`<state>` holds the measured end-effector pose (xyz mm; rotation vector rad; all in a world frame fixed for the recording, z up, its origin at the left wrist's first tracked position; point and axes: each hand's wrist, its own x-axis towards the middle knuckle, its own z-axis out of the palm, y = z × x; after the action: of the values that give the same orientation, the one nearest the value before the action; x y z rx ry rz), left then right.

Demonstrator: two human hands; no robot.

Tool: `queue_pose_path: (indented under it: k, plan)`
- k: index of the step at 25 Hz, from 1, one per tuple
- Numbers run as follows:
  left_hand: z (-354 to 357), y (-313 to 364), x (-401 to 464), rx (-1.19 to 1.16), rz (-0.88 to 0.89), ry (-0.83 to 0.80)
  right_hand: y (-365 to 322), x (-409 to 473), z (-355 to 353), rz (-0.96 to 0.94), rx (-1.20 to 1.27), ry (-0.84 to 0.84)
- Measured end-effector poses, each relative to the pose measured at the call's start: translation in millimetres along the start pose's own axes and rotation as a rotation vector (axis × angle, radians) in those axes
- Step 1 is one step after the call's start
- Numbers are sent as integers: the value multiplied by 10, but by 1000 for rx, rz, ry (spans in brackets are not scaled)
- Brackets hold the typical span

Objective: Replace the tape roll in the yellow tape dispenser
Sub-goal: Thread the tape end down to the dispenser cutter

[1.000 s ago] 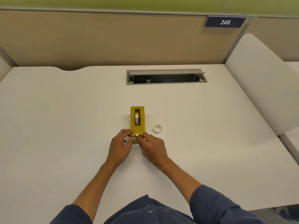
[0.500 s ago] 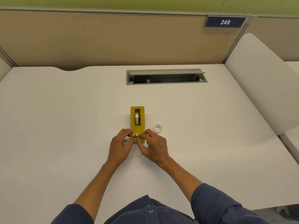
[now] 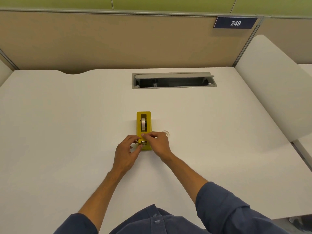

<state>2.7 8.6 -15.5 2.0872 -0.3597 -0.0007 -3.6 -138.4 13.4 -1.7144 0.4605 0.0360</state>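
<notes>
Yellow tape dispenser [image 3: 143, 115] between hands, left hand [image 3: 127, 149] – right hand [image 3: 158, 144] – both pinching its near end

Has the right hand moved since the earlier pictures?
Yes. The right hand has shifted away from the person along the dispenser, toward the cable slot, now partly covering the loose ring.

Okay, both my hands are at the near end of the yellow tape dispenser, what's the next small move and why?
Probably draw the tape end down onto the cutter and press it there. A clear tape roll already sits in the yellow tape dispenser, a small white ring lies on the white desk beside it, and the right hand and left hand pinch at the cutter end. The tape itself is too faint to confirm.
</notes>
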Motion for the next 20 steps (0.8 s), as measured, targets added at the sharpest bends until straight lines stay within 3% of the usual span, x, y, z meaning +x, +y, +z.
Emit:
queue_pose_path:
  k: [13, 20]
  plan:
    - [9, 8, -9, -3, 6, 12, 31, 31, 0, 77, 86, 27]
    - [9, 26, -15, 14, -14, 17, 241, -127, -212, -167, -93, -63]
